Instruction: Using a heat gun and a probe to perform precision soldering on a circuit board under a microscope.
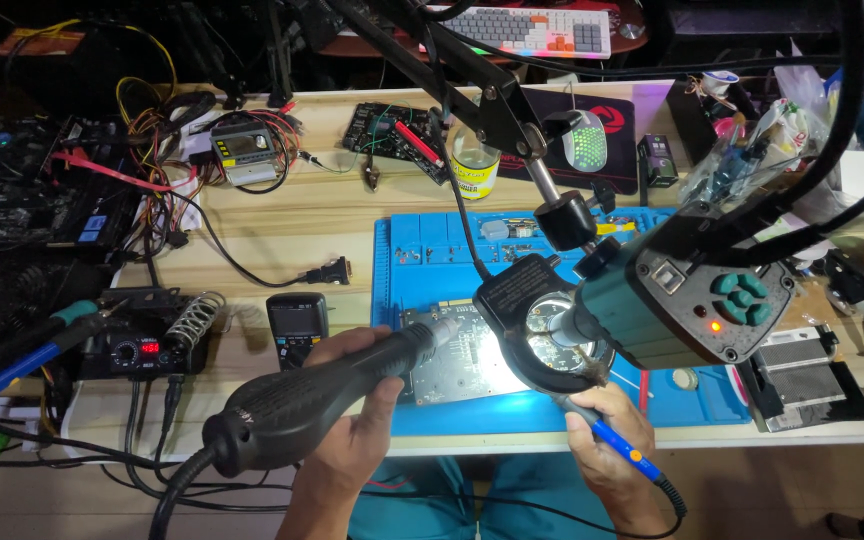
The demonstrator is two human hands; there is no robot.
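My left hand (357, 400) grips a black hot-air wand (322, 395), its metal nozzle pointing right at a circuit board (457, 362) that lies on a blue work mat (422, 250). My right hand (607, 440) holds a blue-handled soldering iron (627, 455), whose tip is hidden under a lit ring light (542, 335). The ring light belongs to a teal microscope camera (692, 300) on a black arm, which hangs over the board and hides its right part.
A soldering station (142, 350) with a coil stand sits at left, a black meter (297, 325) beside it. Farther back lie a motherboard (37, 195), tangled wires, a small bottle (474, 165), a mouse (584, 140) and a keyboard (532, 28). Metal plates lie at right.
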